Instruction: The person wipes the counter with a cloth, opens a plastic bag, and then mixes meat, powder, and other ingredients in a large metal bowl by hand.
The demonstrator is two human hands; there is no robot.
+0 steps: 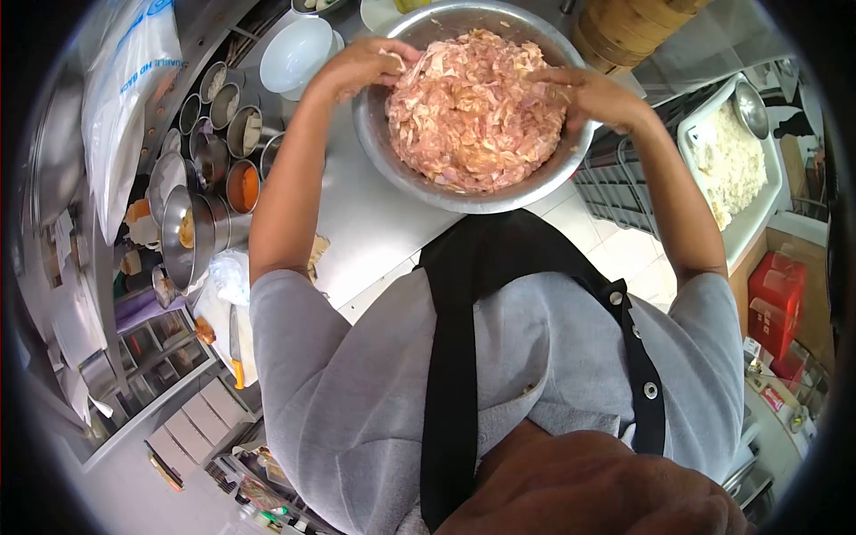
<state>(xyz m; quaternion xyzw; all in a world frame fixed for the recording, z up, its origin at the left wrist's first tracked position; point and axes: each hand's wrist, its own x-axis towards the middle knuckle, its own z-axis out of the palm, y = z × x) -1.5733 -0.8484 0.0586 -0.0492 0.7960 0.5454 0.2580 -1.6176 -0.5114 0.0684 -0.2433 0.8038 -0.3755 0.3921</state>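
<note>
A large metal bowl [370, 143] holds a heap of raw, pale pink meat pieces [473, 116]. My left hand [370, 67] reaches over the bowl's left rim, its fingers bent and apart, touching the meat's edge. A pale scrap clings near those fingers. Across the bowl, my right hand [596, 96] lies over the right rim with fingers stretched onto the meat; some fingertips are hidden against it. Neither hand visibly grips a piece.
The bowl stands at the metal counter [357, 214]. White bowls [294, 55] and several metal containers [242, 185] are at left, with an orange-handled knife [236, 357] below. Bamboo steamers [629, 31] stand at upper right, near a white tray [744, 239] of pale, rice-like food.
</note>
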